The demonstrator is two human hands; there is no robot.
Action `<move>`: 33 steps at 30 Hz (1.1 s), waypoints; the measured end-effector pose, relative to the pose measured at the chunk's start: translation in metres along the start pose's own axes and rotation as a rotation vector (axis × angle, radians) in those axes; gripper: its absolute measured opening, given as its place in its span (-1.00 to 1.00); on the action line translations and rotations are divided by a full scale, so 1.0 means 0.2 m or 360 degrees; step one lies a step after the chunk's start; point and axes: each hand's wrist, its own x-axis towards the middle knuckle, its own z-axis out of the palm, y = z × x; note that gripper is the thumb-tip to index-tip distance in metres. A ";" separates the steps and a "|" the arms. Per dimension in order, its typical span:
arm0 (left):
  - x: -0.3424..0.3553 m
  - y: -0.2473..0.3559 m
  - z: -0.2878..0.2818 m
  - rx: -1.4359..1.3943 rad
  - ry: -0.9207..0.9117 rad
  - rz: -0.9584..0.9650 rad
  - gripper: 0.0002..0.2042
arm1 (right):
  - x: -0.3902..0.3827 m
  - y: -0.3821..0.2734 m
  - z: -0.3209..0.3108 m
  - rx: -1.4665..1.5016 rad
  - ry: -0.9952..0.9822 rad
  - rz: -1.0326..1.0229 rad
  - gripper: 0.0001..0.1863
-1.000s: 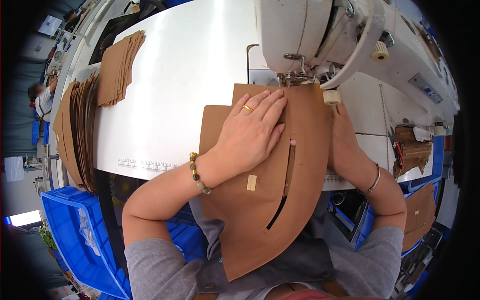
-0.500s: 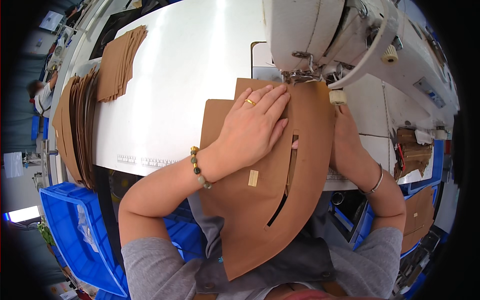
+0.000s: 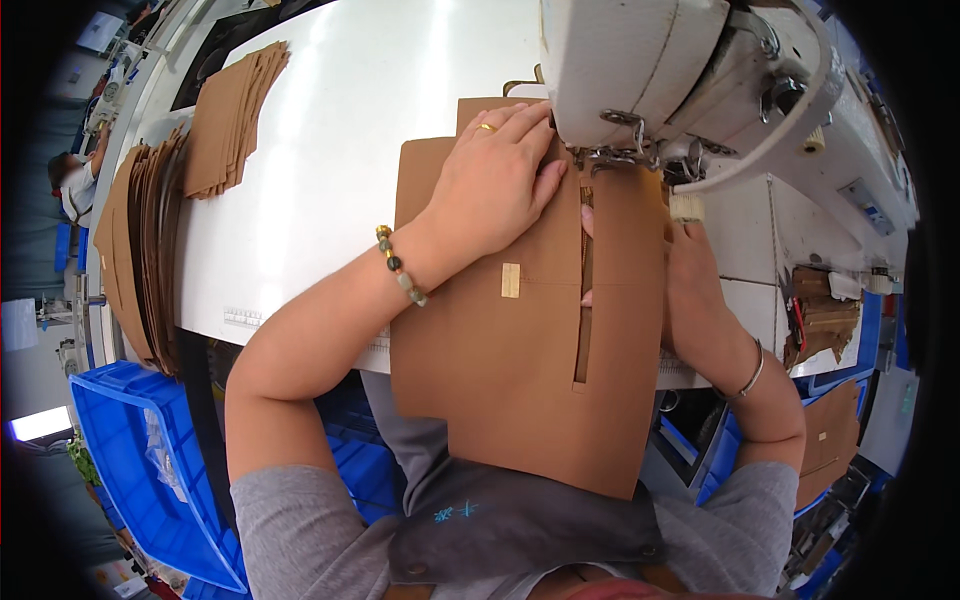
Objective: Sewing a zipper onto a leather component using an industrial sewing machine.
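Note:
A brown panel (image 3: 530,380) with a long slot and a small beige tab (image 3: 510,280) lies at the sewing machine (image 3: 630,60), its upper part at the presser foot (image 3: 600,157). My left hand (image 3: 490,185) lies on the panel just left of the foot, fingers stretched out and flat. My right hand (image 3: 697,285) grips the panel's right edge, partly hidden under it. Pink fingertips show through the slot.
Stacks of brown pieces (image 3: 225,120) and curved panels (image 3: 135,255) stand at the table's left. Scraps (image 3: 825,305) lie at the right. A blue crate (image 3: 140,450) is at lower left; another panel (image 3: 827,450) rests at lower right. A co-worker (image 3: 80,175) sits far left.
The panel has moved away from me under the machine and swung straighter, its lower end rising. My left hand has gone forward with it; my right hand has shifted slightly.

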 end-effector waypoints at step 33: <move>-0.22 0.14 -0.12 -0.0144 -0.0220 0.0186 -0.55 | -0.02 -0.01 0.01 0.0046 0.0018 0.0045 -0.38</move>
